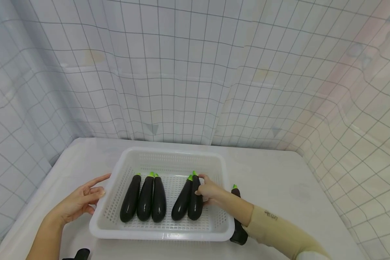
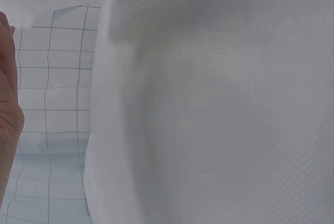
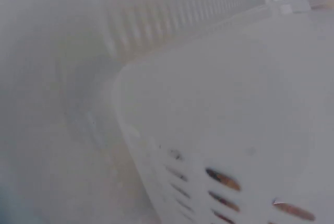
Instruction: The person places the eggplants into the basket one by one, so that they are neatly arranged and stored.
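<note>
A white plastic basket [image 1: 164,235] with slotted walls stands on the table, several dark eggplants lying inside it. My right hand [image 1: 211,190] reaches over the basket's right wall and grips the rightmost eggplant [image 1: 195,211] near its green stem end. Leaning close beside that one is another eggplant [image 1: 181,206]. Toward the left of the basket lie three more, among them the leftmost eggplant [image 1: 130,202]. My left hand [image 1: 78,202] is at the basket's left side, fingers loosely extended with their tips right at the rim. In the right wrist view the basket wall [image 3: 209,88] hides the grip.
Outside the basket, one eggplant [image 1: 238,229] lies on the white table [image 1: 273,187] along the right wall, partly under my right forearm. A black object [image 1: 82,254] shows at the bottom edge near my left forearm. Grid-patterned curtains [image 1: 182,79] enclose the table's back and sides.
</note>
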Tool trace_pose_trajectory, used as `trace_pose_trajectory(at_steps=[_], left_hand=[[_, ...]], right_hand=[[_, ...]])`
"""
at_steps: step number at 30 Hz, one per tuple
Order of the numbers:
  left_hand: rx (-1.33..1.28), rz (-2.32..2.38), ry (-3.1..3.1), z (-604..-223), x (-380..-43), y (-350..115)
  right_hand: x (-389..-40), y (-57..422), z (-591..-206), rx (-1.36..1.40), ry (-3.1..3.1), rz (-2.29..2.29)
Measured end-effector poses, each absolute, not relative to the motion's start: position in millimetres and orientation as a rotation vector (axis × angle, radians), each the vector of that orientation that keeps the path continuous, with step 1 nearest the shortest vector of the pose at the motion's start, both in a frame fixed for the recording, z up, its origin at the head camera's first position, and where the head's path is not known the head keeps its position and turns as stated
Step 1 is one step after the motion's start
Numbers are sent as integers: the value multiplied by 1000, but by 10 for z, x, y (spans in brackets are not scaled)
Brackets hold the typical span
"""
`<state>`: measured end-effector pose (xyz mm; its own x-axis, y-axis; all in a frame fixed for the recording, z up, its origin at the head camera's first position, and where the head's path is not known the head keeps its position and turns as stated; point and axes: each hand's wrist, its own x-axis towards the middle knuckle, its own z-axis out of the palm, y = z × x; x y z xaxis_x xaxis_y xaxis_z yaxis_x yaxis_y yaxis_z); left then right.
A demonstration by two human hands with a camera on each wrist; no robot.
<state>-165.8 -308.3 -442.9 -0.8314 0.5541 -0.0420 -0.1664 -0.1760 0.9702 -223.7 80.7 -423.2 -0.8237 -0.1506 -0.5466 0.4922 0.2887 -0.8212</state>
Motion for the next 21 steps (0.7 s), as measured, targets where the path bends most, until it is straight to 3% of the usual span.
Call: trace_pose_trajectory(at_steps=[21], left_hand=[[465,2051,1627,-4425,-1658,-3077]], right_hand=[[-2279,676,-4318,364,1809,-1644]])
